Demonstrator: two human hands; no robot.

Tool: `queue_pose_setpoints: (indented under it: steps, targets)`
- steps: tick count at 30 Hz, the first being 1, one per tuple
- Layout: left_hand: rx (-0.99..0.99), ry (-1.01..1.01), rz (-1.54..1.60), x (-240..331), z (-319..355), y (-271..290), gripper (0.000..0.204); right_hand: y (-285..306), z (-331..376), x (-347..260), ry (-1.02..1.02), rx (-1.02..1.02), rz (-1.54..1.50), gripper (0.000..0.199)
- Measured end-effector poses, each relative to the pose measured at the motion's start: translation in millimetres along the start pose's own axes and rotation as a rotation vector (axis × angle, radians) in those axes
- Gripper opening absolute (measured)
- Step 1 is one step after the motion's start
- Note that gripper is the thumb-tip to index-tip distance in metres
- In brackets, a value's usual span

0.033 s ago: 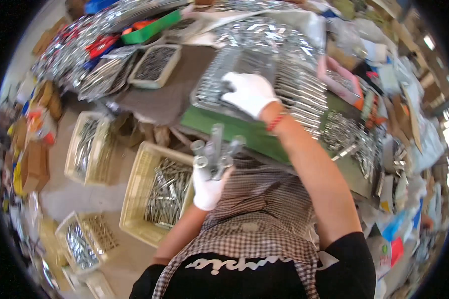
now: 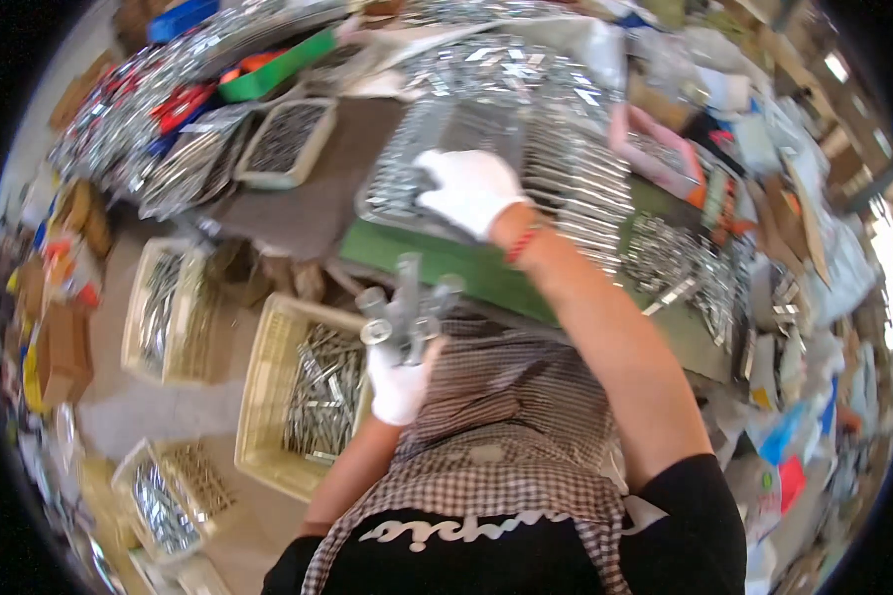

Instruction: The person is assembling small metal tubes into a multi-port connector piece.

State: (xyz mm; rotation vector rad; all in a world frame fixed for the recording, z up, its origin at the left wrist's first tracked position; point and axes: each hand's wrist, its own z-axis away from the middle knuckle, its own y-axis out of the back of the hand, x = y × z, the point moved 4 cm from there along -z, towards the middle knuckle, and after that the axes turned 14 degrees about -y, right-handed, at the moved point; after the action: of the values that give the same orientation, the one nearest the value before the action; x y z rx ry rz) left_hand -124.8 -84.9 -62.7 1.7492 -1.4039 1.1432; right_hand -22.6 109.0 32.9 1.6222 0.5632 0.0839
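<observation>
Left hand [image 2: 399, 390]; tubes [image 2: 406, 288] partly inside

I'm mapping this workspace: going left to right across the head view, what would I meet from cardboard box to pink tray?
Brown cardboard box, narrow cream crate, large cream crate, gloved left hand, gloved right hand, red bracelet, pink tray.

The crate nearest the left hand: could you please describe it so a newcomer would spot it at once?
Start at the workbench across the upper middle, then look below its front edge to the gloved left hand. Just left of that hand is a cream crate holding silvery metal pieces; it appears larger than the pale containers further left.
</observation>
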Motion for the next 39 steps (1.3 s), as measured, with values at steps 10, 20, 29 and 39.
queue_pose_setpoints:
  steps: [10, 20, 29, 39]
  targets:
    - [-0.018, 0.083, -0.186, -24.6, 1.8, 6.7, 0.050, 69.4, 40.7, 10.5, -0.154, 0.163, -0.533, 0.033]
    - [-0.203, -0.048, -0.013, 5.6, -16.1, -58.2, 0.052, 151.4, 191.0, 38.0, -0.132, 0.410, -1.279, 0.066]
    - [-0.243, -0.071, 0.078, 21.5, -3.1, -93.8, 0.063, 146.2, 223.6, 30.9, -0.109, 0.499, -0.847, 0.067]
    - [-0.289, -0.064, 0.013, 29.9, 8.4, -106.2, 0.063, 145.7, 236.7, 21.3, -0.062, 0.484, -0.339, 0.049]
